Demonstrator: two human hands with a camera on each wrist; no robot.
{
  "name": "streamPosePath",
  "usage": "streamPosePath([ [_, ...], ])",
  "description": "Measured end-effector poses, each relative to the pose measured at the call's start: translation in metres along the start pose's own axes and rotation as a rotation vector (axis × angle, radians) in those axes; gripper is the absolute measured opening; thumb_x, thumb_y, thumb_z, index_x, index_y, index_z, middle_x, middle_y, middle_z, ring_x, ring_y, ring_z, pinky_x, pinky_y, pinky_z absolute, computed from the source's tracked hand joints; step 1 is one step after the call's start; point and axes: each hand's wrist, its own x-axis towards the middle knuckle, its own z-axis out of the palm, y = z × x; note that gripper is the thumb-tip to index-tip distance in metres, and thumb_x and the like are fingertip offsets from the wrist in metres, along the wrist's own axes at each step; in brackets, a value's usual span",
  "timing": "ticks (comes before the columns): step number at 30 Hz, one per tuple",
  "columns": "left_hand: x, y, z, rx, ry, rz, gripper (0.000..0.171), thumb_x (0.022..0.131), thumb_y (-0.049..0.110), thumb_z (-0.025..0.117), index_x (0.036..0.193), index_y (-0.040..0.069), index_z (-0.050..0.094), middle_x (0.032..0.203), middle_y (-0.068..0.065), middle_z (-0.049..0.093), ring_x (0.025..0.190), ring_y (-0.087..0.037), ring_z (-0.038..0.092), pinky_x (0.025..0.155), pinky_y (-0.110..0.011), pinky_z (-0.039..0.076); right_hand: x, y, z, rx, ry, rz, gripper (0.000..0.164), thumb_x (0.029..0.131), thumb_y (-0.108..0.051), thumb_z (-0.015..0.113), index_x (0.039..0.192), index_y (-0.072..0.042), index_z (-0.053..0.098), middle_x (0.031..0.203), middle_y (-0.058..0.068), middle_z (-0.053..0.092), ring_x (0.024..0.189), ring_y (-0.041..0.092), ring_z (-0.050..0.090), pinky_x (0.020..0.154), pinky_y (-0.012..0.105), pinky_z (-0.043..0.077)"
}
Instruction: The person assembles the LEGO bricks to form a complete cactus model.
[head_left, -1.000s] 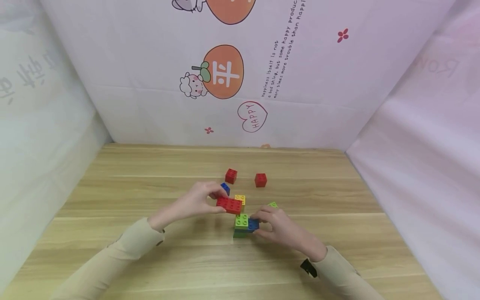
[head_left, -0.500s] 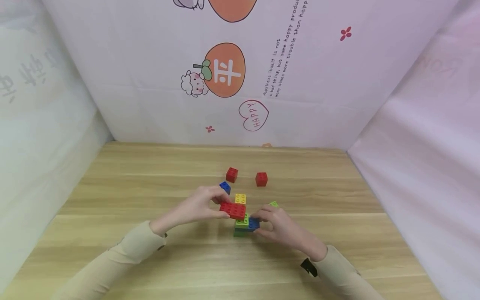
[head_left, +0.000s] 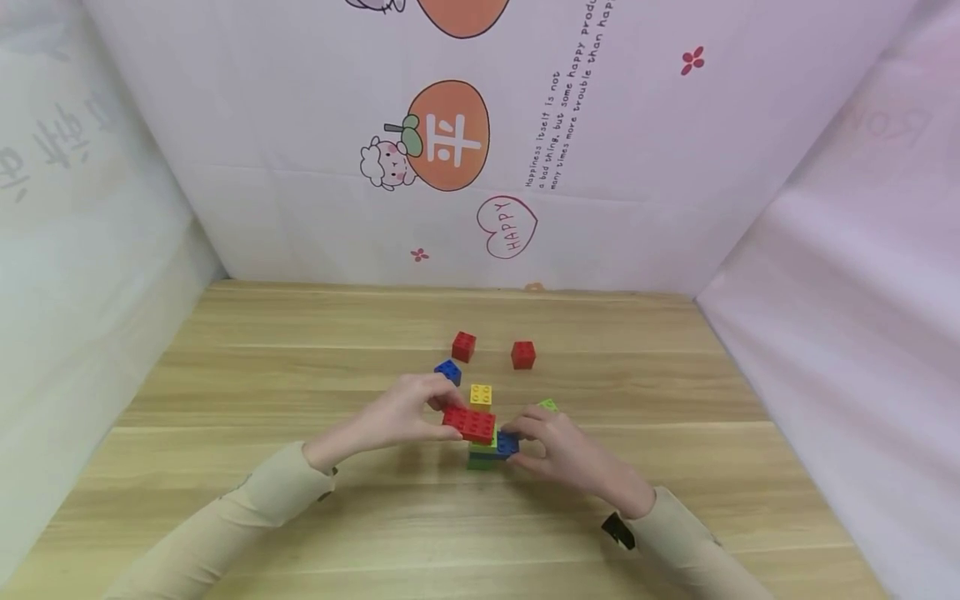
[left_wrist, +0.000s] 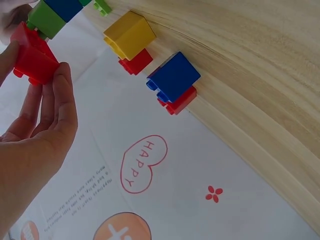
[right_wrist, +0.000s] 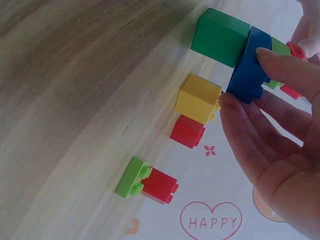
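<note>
My left hand [head_left: 397, 414] pinches a long red building brick [head_left: 470, 424] by its left part, thumb in front and fingers behind. Its right part sits over a light green brick [left_wrist: 46, 21], which tops a small stack; whether the two are pressed together I cannot tell. Below the light green brick lies a longer blue brick [right_wrist: 250, 67], jutting out to the right, with a dark green brick [right_wrist: 220, 37] at the bottom. My right hand [head_left: 566, 450] pinches the jutting end of that blue brick between thumb and fingers.
Just behind the stack stands a yellow brick [head_left: 481, 396]. A loose blue brick [head_left: 448, 372] is to its left, and a light green brick [head_left: 548, 405] lies behind my right hand. Farther back are two red bricks [head_left: 523, 355]. Printed white cloth walls [head_left: 615, 242] enclose the wooden table [head_left: 315, 333].
The left hand has moved right and slightly toward me, bringing the long red brick over the light green brick and covering most of its studs. The right hand keeps its grip on the blue brick.
</note>
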Motion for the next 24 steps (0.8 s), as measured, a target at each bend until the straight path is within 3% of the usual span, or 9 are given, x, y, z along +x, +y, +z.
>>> streamPosePath([
  [17, 0.0021, 0.0029, 0.0053, 0.004, -0.005, -0.021, 0.03, 0.081, 0.023, 0.082, 0.106, 0.012, 0.07, 0.099, 0.002, 0.071, 0.089, -0.008, 0.064, 0.082, -0.034, 0.061, -0.0008, -0.0008, -0.0013, -0.011, 0.002, -0.004, 0.031, 0.085, -0.017, 0.078, 0.113, -0.009, 0.07, 0.109, 0.003, 0.071, 0.098, 0.014, 0.069, 0.082, 0.025, 0.061],
  [24, 0.0006, 0.0053, 0.0068, 0.043, -0.003, -0.021, 0.032, 0.083, 0.022, 0.081, 0.112, 0.013, 0.072, 0.106, 0.0, 0.072, 0.092, -0.01, 0.065, 0.081, -0.023, 0.057, -0.0007, -0.002, -0.0014, -0.008, -0.001, 0.002, 0.031, 0.085, -0.017, 0.078, 0.113, -0.009, 0.07, 0.11, 0.003, 0.072, 0.099, 0.015, 0.069, 0.083, 0.025, 0.061],
])
